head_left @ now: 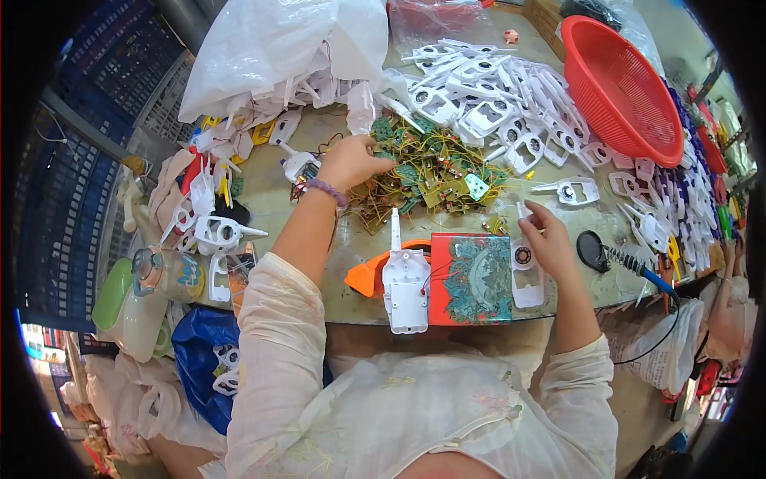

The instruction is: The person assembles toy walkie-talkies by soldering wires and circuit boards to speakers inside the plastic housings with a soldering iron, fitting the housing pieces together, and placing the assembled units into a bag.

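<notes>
My left hand (355,166) reaches to the left edge of a heap of green circuit boards with yellow wires (435,172); its fingers are bent together, and whatever they pinch is too small to make out. On the right, my right hand (546,238) is curled round the upper part of a white plastic frame (527,279) with a dark round insert. Between my forearms lies a white housing (407,291) with a long antenna, open side up, with thin red wires at its right edge. It touches a red book-like item with a teal pattern (479,279). An orange piece (367,275) lies left of the housing.
White shells (495,96) are piled behind the boards, beside a red basket (622,88). A plastic bag (287,48) stands back left. At right are a round black object (591,251) and a blue-handled tool (656,281) with a cable. A glass jar (163,273) is at left.
</notes>
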The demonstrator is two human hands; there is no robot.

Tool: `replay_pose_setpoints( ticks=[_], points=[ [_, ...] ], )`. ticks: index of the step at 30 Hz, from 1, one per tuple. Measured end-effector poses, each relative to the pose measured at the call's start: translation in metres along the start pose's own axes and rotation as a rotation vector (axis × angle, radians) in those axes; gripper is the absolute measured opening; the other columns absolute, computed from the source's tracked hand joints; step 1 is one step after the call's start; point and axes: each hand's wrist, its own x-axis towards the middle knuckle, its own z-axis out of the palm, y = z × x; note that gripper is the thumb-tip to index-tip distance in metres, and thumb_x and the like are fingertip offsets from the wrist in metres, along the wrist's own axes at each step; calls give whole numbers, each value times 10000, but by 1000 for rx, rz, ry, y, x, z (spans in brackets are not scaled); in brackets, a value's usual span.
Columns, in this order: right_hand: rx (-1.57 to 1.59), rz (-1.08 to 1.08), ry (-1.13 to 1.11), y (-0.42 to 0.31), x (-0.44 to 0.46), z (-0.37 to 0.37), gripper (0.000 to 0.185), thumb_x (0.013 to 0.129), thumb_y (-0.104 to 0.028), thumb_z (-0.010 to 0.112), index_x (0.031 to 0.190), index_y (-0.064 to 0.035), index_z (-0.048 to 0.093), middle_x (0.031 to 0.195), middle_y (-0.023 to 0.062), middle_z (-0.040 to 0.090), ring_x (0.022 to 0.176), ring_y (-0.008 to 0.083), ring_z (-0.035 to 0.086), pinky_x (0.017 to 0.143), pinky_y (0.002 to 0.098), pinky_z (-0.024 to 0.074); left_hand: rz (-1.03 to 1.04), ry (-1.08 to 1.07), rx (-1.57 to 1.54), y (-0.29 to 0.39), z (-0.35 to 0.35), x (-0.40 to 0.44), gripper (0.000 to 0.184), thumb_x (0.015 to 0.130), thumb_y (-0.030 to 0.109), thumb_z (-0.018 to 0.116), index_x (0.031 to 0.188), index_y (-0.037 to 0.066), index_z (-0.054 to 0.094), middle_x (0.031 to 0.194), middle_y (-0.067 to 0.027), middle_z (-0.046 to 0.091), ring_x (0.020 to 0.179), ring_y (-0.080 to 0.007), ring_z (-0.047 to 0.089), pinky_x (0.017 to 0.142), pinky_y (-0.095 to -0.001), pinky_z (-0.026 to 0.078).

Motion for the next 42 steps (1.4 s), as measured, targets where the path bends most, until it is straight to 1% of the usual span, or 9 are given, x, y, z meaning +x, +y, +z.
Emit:
replay_pose_setpoints(
  ticks=[4, 7, 12, 21, 25, 29, 32, 37, 42],
  points=[
    [-271, -351, 395, -12, -8, 8, 362, 858, -164, 648, 1189, -30, 582, 1084, 135, 613, 989, 267, 566, 836, 354, 454, -113, -115, -804, -16, -19, -16, 502, 778, 240, 712, 1186, -28, 594, 926, -47, 644, 850, -97, 576, 738, -263, 451],
    [-203, -405, 457, -32, -12, 7, 334, 849, -131, 655, 1164, -38, 592, 1106, 124, 605, 1030, 259, 554, 863, 355, 445, -38, -150, -1279, -29, -32, -28, 335, 850, 96, 626, 1173, 17, 590, 968, -33, 633, 916, -123, 595, 831, -264, 466],
    [-90, -609, 381, -70, -20, 18, 279, 829, -82, 660, 1101, -35, 624, 1055, 125, 625, 1000, 251, 581, 836, 340, 466, 229, 20, -1438, -24, -22, -51, 571, 775, -11, 644, 1301, 15, 422, 1228, -138, 555, 1065, -234, 590, 940, -360, 479],
    [85, -810, 101, -138, -35, 48, 412, 752, -41, 724, 1145, -48, 600, 1072, 124, 599, 980, 280, 600, 820, 361, 497, 264, -226, -1574, 58, -9, -118, 438, 819, -21, 606, 1231, 12, 464, 1166, -121, 584, 1092, -215, 584, 967, -343, 464],
    [98, -948, 177, -133, -24, 54, 475, 735, -48, 737, 1184, -73, 583, 1180, 128, 557, 1069, 296, 561, 844, 371, 492, 16, -624, -1858, 83, -9, -137, 409, 989, 322, 406, 1242, 26, 530, 1264, -154, 564, 1153, -249, 561, 1019, -398, 423],
    [429, -713, 43, -130, -31, 57, 320, 806, -23, 700, 1121, -45, 646, 908, 60, 652, 819, 132, 623, 759, 261, 488, -76, -740, -1803, 81, -3, -142, 462, 994, 387, 410, 1268, 25, 493, 1244, -131, 576, 1161, -221, 549, 1007, -378, 423],
    [383, -581, 217, -127, -32, 42, 314, 821, -40, 696, 1129, -41, 637, 912, 36, 646, 840, 103, 592, 765, 249, 474, 77, -131, -1458, 82, 6, -153, 355, 963, 259, 532, 1225, 19, 519, 1091, -63, 614, 1041, -158, 574, 902, -324, 457],
    [-95, -638, 86, -94, -43, 13, 166, 776, -61, 714, 942, -49, 703, 934, 95, 667, 792, 213, 605, 736, 317, 466, 238, 97, -424, 51, 1, -186, 186, 822, 145, 672, 967, 31, 645, 931, -84, 657, 880, -211, 610, 782, -337, 464],
    [-213, -614, -32, -78, -45, 22, 187, 771, -129, 716, 949, -68, 718, 907, 80, 634, 924, 249, 557, 798, 353, 443, 483, 174, -254, 72, 31, -184, 237, 781, 126, 701, 990, 27, 647, 954, -111, 658, 909, -292, 605, 793, -369, 464]
  ],
)
